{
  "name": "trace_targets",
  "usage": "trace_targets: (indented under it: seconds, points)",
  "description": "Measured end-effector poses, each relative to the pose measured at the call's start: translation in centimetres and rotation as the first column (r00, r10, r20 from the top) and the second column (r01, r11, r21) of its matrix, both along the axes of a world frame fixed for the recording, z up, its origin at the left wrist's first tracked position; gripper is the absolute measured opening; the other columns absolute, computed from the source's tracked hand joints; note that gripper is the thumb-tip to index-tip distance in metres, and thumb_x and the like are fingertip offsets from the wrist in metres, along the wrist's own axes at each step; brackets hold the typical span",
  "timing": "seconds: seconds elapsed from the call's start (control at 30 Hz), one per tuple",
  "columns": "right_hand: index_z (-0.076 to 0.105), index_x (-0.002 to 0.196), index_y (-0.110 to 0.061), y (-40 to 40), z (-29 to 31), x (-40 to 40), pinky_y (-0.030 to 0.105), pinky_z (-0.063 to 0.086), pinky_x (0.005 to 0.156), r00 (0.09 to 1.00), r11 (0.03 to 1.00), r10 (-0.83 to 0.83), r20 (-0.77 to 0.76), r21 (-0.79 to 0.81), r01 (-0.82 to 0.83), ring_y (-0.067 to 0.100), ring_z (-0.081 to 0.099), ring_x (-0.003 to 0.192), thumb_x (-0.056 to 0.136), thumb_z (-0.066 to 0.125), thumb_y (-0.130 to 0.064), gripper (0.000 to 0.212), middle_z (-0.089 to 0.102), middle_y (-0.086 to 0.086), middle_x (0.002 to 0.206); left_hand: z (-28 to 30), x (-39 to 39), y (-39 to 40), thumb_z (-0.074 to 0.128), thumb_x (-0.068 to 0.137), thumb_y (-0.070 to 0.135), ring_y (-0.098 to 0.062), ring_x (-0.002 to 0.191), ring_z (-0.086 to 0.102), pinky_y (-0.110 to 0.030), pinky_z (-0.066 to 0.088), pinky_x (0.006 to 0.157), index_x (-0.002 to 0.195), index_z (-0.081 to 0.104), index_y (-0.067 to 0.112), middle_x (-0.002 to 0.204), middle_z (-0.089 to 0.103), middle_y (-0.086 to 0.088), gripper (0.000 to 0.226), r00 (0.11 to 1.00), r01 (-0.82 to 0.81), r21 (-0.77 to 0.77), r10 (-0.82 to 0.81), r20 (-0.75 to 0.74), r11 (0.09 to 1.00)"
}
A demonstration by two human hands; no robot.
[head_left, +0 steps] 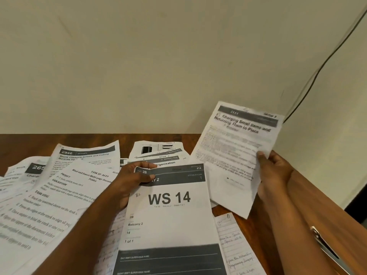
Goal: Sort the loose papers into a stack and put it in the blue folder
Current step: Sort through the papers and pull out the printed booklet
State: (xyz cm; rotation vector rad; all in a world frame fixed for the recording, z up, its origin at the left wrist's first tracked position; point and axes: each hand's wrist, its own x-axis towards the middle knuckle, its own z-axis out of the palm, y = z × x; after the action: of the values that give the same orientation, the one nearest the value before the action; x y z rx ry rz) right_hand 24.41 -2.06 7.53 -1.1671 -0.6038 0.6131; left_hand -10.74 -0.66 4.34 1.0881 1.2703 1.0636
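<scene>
Your left hand [133, 181] pinches WS 14 sheet [168, 217] at frame centre; right hand [272, 171] grips Charging sheet [238, 147], right. Thin one-edge holds: sheets may slip or crease. Blue folder unseen.

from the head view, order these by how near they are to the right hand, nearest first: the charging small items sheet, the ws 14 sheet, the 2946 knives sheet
1. Charging Small Items sheet: gripped by the right hand at its right edge, lifted on the right side.
2. WS 14 sheet: centre, to the hand's left, held by the left hand.
3. 2946 knives sheet: far left, lying on the desk.
</scene>
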Motion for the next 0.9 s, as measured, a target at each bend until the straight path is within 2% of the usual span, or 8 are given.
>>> trace_targets:
  seconds: [0.17, 0.3, 0.47, 0.6, 0.73, 0.8, 0.9]
  points:
    - [0.071, 0.094, -0.006, 0.5, -2.0, -0.5, 0.047, 0.063, 0.085, 0.978, 0.954, 0.205, 0.036, -0.231, -0.191, 0.032, 0.076, 0.089, 0.095, 0.074, -0.003, 0.005, 0.078, 0.016, 0.101, 0.0, -0.1, 0.0, 0.076, 0.091, -0.001, -0.037, 0.082, 0.08, -0.041, 0.066, 0.062, 0.112, 0.071, 0.016, 0.108, 0.079, -0.013, 0.028, 1.0, 0.002, 0.003, -0.002, 0.003, 1.0]
    - [0.074, 0.09, -0.003, 0.3, -2.8, -1.0, 0.054, 0.064, 0.081, 0.945, 0.922, 0.288, 0.156, -0.311, -0.23, 0.037, 0.079, 0.082, 0.082, 0.086, -0.002, 0.014, 0.08, 0.015, 0.089, 0.1, 0.1, -0.2, 0.076, 0.091, 0.0, -0.034, 0.077, 0.08, -0.035, 0.062, 0.052, 0.113, 0.07, 0.015, 0.107, 0.078, -0.012, 0.027, 1.0, 0.006, 0.01, -0.006, -0.011, 1.0]
    - [0.073, 0.084, 0.0, -0.4, -2.1, -1.3, 0.038, 0.063, 0.064, 0.894, 0.876, 0.405, 0.194, -0.364, -0.318, 0.033, 0.077, 0.07, 0.072, 0.091, 0.002, 0.023, 0.079, 0.019, 0.085, 0.0, 0.0, 0.1, 0.076, 0.09, -0.002, -0.036, 0.081, 0.08, -0.036, 0.064, 0.056, 0.114, 0.071, 0.013, 0.112, 0.077, -0.014, 0.028, 1.0, 0.001, 0.009, -0.001, -0.002, 1.0]
    - [0.071, 0.09, -0.001, -0.5, -1.6, -1.4, 0.042, 0.065, 0.069, 0.899, 0.88, 0.403, 0.17, -0.344, -0.329, 0.034, 0.078, 0.076, 0.075, 0.09, -0.003, 0.025, 0.08, 0.016, 0.088, 0.0, 0.0, 0.1, 0.076, 0.09, -0.002, -0.036, 0.08, 0.08, -0.037, 0.064, 0.056, 0.113, 0.072, 0.013, 0.115, 0.076, -0.016, 0.028, 1.0, 0.001, 0.008, -0.001, 0.003, 1.0]
    - [0.07, 0.091, -0.001, -0.7, -1.4, -1.2, 0.038, 0.066, 0.063, 0.897, 0.875, 0.418, 0.141, -0.328, -0.356, 0.031, 0.078, 0.073, 0.078, 0.089, -0.005, 0.023, 0.08, 0.019, 0.092, 0.2, 0.1, 0.0, 0.076, 0.091, -0.001, -0.031, 0.075, 0.08, -0.032, 0.061, 0.051, 0.113, 0.072, 0.014, 0.116, 0.074, -0.014, 0.027, 1.0, -0.01, 0.008, 0.01, -0.018, 1.0]
    - [0.07, 0.095, 0.002, -0.9, -1.1, -1.1, 0.038, 0.065, 0.06, 0.863, 0.832, 0.486, 0.135, -0.375, -0.41, 0.032, 0.079, 0.074, 0.078, 0.089, -0.005, 0.026, 0.08, 0.02, 0.092, 0.2, 0.1, -0.1, 0.075, 0.092, -0.001, -0.03, 0.074, 0.08, -0.031, 0.06, 0.05, 0.114, 0.072, 0.014, 0.115, 0.074, -0.013, 0.027, 1.0, -0.013, 0.005, 0.013, -0.012, 1.0]
    - [0.072, 0.103, 0.002, -1.1, -0.8, -0.9, 0.034, 0.063, 0.057, 0.776, 0.715, 0.617, 0.13, -0.505, -0.484, 0.028, 0.08, 0.075, 0.079, 0.088, -0.008, 0.031, 0.081, 0.016, 0.092, 0.2, 0.2, -0.1, 0.075, 0.092, 0.0, -0.029, 0.073, 0.08, -0.03, 0.06, 0.049, 0.114, 0.072, 0.015, 0.114, 0.075, -0.013, 0.027, 1.0, -0.017, 0.002, 0.017, -0.025, 1.0]
